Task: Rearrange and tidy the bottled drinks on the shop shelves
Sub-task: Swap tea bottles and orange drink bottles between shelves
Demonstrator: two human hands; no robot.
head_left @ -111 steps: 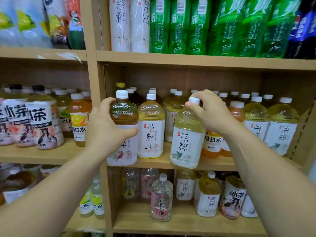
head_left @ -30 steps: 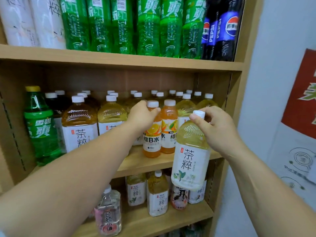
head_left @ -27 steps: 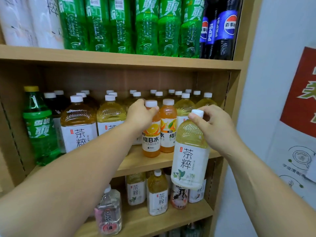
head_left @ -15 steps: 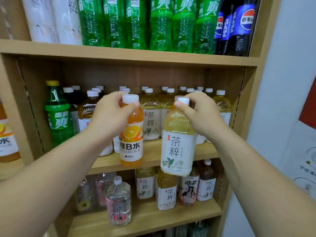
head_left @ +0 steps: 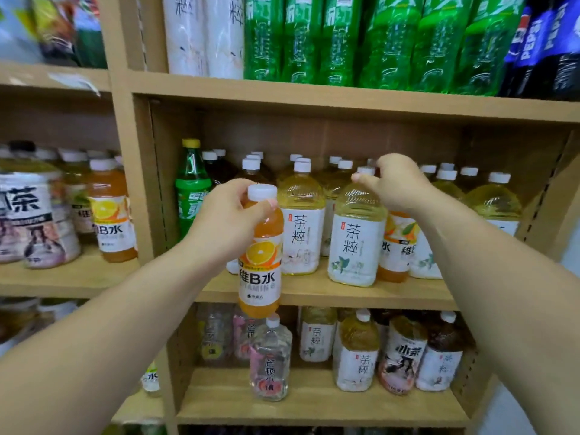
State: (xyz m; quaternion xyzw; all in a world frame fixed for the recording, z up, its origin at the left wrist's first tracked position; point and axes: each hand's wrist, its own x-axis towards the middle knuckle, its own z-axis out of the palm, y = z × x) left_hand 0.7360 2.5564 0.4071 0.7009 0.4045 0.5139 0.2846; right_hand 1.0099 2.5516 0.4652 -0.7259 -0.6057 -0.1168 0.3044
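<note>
The shelf (head_left: 329, 293) is pale wood-look board with a matt, smooth face and faint grain. The orange drink bottle (head_left: 260, 259) is clear glossy plastic with a smooth white plastic cap and a slick printed wrap. The tea bottle (head_left: 356, 240) beside it is ribbed clear plastic that catches highlights near the shoulder, with a matt-looking white label. The green bottles (head_left: 332, 39) above are shiny, dimpled plastic. The cola bottles (head_left: 539, 45) wear glossy blue film.
</note>
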